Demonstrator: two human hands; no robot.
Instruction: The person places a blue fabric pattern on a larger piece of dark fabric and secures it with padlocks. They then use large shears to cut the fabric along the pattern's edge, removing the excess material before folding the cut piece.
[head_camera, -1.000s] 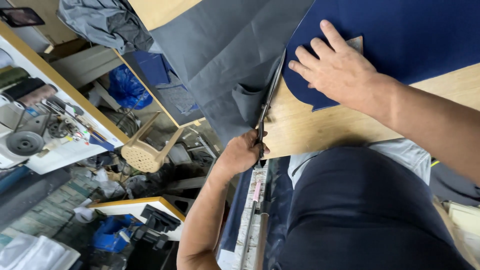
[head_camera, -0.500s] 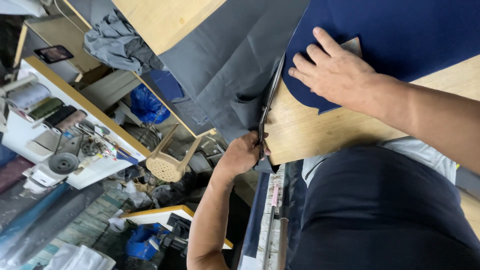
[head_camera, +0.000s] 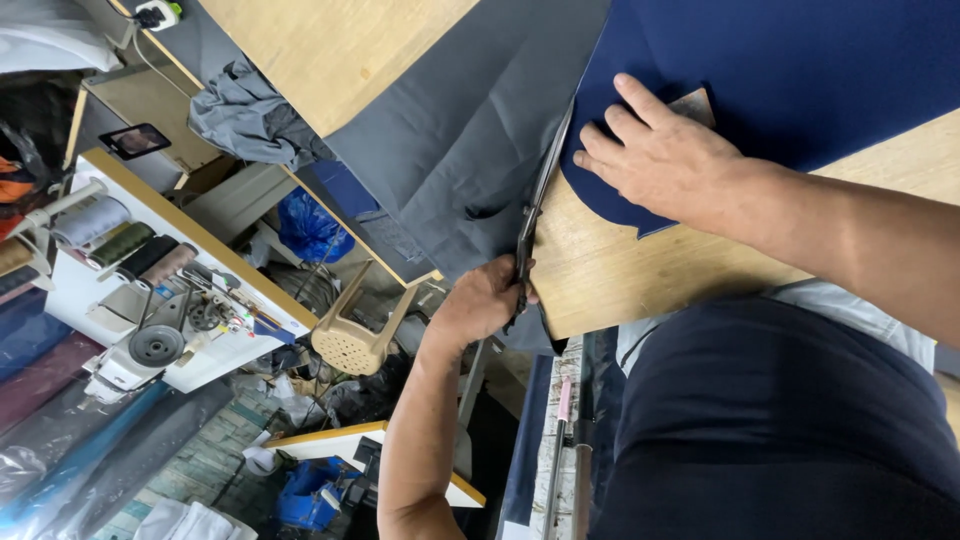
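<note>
Both hands are busy: the left hand (head_camera: 480, 300) is clenched on the scissors (head_camera: 535, 205), whose blades run up the edge of the navy cloth (head_camera: 800, 60) on the bench (head_camera: 640, 270), while the right hand (head_camera: 665, 160) lies flat, fingers spread, pinning that cloth just beside the blades. Grey cloth (head_camera: 470, 130) hangs off the bench's edge. Cutting well likely means keeping the pinning hand close, the lower blade low, and the strokes long.
</note>
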